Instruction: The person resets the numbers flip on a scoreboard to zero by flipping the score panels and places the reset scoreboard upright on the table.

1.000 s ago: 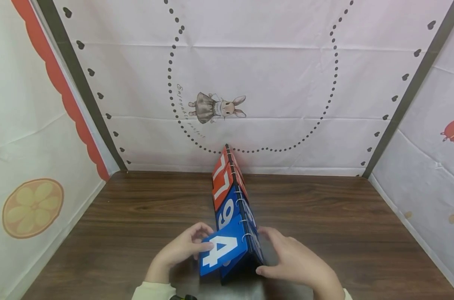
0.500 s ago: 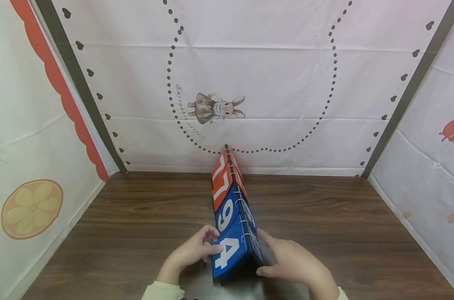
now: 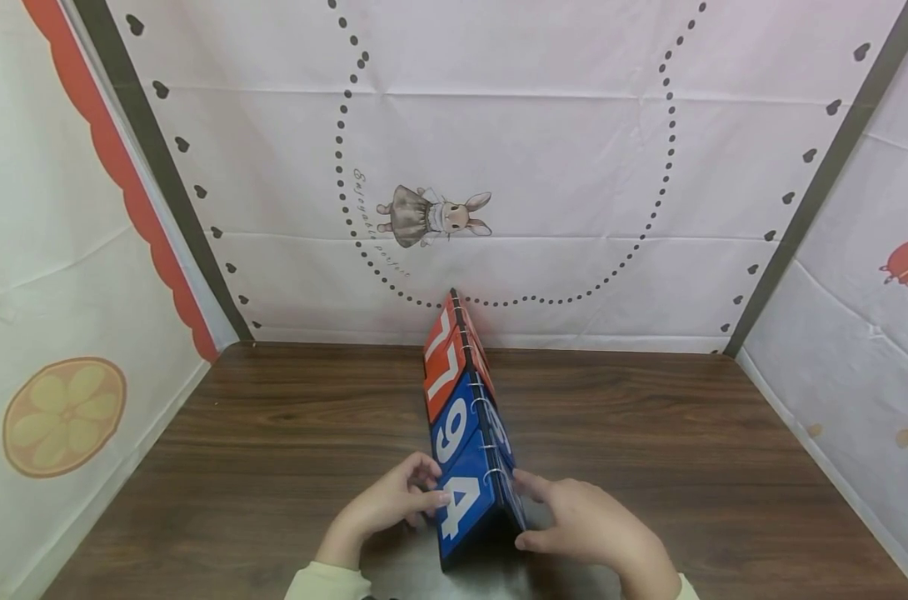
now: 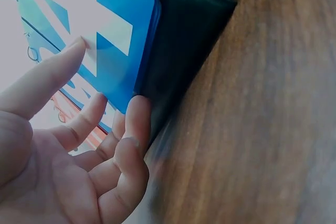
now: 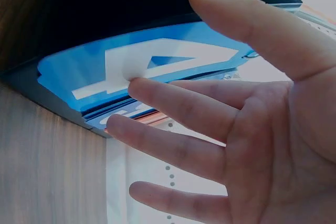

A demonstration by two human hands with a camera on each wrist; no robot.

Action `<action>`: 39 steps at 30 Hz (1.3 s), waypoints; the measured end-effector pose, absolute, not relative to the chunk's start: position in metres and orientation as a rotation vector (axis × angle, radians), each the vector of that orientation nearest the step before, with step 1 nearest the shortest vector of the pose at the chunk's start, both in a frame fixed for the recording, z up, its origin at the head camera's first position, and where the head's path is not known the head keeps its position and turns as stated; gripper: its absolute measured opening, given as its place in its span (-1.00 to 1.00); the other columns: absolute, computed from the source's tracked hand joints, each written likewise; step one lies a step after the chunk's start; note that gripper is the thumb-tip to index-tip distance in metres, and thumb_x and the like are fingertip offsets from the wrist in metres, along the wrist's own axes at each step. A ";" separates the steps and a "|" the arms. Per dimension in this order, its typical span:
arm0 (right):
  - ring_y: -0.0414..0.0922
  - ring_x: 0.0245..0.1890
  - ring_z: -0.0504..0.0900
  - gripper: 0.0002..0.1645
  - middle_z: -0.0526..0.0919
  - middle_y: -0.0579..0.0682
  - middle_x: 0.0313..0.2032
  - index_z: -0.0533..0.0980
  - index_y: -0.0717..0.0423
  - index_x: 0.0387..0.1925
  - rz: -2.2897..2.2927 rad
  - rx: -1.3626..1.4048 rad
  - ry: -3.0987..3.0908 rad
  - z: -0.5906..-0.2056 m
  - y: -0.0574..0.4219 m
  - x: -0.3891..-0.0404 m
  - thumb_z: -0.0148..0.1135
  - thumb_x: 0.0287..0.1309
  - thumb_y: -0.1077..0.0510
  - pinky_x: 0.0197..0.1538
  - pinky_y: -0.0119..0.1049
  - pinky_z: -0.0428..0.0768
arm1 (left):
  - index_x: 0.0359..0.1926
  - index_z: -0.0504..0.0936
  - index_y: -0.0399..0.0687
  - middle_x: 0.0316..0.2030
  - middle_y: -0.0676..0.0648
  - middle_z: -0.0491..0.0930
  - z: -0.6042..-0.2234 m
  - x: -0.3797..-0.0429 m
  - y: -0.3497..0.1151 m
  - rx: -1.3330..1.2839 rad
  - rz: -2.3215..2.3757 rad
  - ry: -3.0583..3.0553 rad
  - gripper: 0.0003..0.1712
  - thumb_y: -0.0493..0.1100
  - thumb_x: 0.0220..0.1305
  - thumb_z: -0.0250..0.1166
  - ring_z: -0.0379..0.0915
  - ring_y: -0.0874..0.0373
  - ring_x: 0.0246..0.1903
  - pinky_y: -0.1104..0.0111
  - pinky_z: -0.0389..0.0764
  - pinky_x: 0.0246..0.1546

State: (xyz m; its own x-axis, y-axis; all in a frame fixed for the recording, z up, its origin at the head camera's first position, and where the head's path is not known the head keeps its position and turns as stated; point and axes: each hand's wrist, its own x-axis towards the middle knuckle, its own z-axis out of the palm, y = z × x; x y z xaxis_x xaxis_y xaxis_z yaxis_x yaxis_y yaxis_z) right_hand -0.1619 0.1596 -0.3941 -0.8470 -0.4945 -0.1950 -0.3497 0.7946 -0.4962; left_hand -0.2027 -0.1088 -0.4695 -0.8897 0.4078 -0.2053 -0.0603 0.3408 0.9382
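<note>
A tabletop flip scoreboard (image 3: 444, 364) stands like a tent on the table, its end toward me. Red cards at the far end and blue cards nearer hang from rings along its ridge. On its left side, the nearest blue card (image 3: 469, 502) reads 4 and lies against the black stand (image 4: 178, 30). My left hand (image 3: 386, 506) is at that card's lower edge, thumb over its face, fingers loosely bent. My right hand (image 3: 592, 518) is at the opposite side, fingers spread and fairly straight, fingertips by another blue card (image 5: 123, 69) marked 4.
The brown wood-grain table (image 3: 671, 425) spreads to both sides of the scoreboard. Behind it rises a white cloth wall (image 3: 559, 167) with a printed rabbit. Patterned cloth also hangs at the left (image 3: 27, 250) and right sides.
The blue 4 card was lifted in my left hand and has swung down flat against the left side. That hand moved right with it. My right hand has hardly moved.
</note>
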 end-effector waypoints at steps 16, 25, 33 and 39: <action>-0.10 -0.18 0.48 -0.61 0.55 -0.10 -0.15 0.52 -0.09 -0.09 -0.819 -0.643 2.888 -0.381 0.181 -0.159 0.17 -0.02 0.25 -0.09 -0.03 0.49 | 0.00 0.34 -0.19 -0.16 -0.14 0.42 -0.466 -0.202 -0.114 0.270 1.600 2.231 -0.38 0.08 0.07 0.36 0.51 0.03 -0.36 0.21 0.60 -0.40; 0.08 0.27 0.20 -0.43 0.48 -0.03 0.11 0.54 -0.08 -0.06 -0.852 -1.003 3.377 -0.365 0.195 -0.153 0.40 -0.22 0.29 0.12 0.34 0.10 | -0.02 0.36 -0.17 -0.14 -0.14 0.44 -0.467 -0.203 -0.115 0.256 1.645 2.270 -0.43 0.09 0.11 0.33 0.51 0.02 -0.37 0.22 0.59 -0.38; 0.09 0.24 0.24 -0.74 0.51 0.00 0.08 0.63 -0.09 -0.22 -0.980 -1.277 3.509 -0.356 0.203 -0.150 0.33 -0.03 0.16 0.04 0.30 0.17 | -0.05 0.42 -0.16 -0.18 -0.17 0.49 -0.460 -0.200 -0.114 0.338 1.823 2.260 -0.61 -0.02 0.22 0.25 0.51 -0.09 -0.29 0.14 0.57 -0.29; 0.08 0.22 0.28 -0.60 0.45 0.08 0.13 0.57 0.03 -0.09 -1.180 -1.313 3.518 -0.354 0.200 -0.148 0.13 0.20 -0.13 0.11 0.08 0.20 | 0.02 0.50 -0.20 -0.03 -0.27 0.47 -0.443 -0.189 -0.107 0.632 1.980 2.132 -0.70 -0.17 0.31 0.15 0.44 -0.21 -0.11 0.14 0.54 -0.10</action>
State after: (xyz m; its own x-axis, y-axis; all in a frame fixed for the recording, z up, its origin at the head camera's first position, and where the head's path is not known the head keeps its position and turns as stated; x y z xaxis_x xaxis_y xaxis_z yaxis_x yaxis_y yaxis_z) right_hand -0.1478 0.1998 -0.3541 -0.5113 -0.2933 0.8078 -0.7211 0.6578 -0.2176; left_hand -0.1895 -0.1070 -0.4430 -0.8970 0.4107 0.1635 0.1933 0.0319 0.9806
